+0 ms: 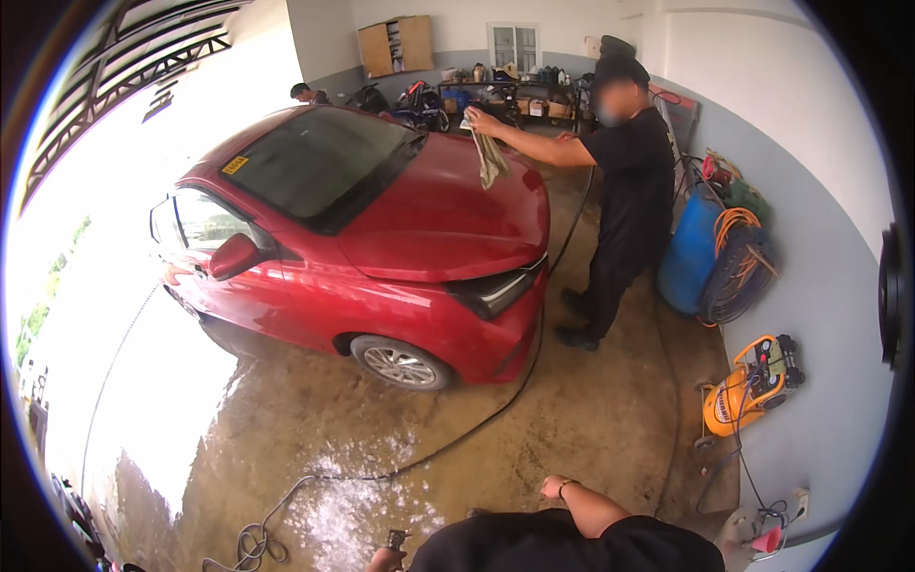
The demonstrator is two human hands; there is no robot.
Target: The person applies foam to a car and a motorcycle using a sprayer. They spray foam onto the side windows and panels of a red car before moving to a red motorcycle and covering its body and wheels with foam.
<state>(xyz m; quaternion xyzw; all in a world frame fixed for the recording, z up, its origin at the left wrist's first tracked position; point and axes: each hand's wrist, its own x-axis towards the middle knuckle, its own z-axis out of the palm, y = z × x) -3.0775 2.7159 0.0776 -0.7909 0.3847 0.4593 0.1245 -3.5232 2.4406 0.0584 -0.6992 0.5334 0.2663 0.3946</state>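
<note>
At the bottom edge, my left hand (383, 560) is closed around a small dark tool with a metallic end (396, 540). Only part of that hand shows, and the tool's kind is unclear. My right hand (553, 487), with a dark band at the wrist, is held in front of my body, its fingers curled and nothing visible in them. Ahead of me stands a wet-looking red car (410, 296), its bonnet down. Beside its front, a co-worker in black (634, 181) holds up a greenish-beige cloth (491, 158) over the bonnet.
A black hose (457, 439) runs across the wet floor, with foam (357, 500) beside it. To the right are a blue drum (688, 253), coiled hoses (739, 272) and a yellow air compressor (739, 396). A cluttered bench (524, 95) and another person (307, 93) are farther back.
</note>
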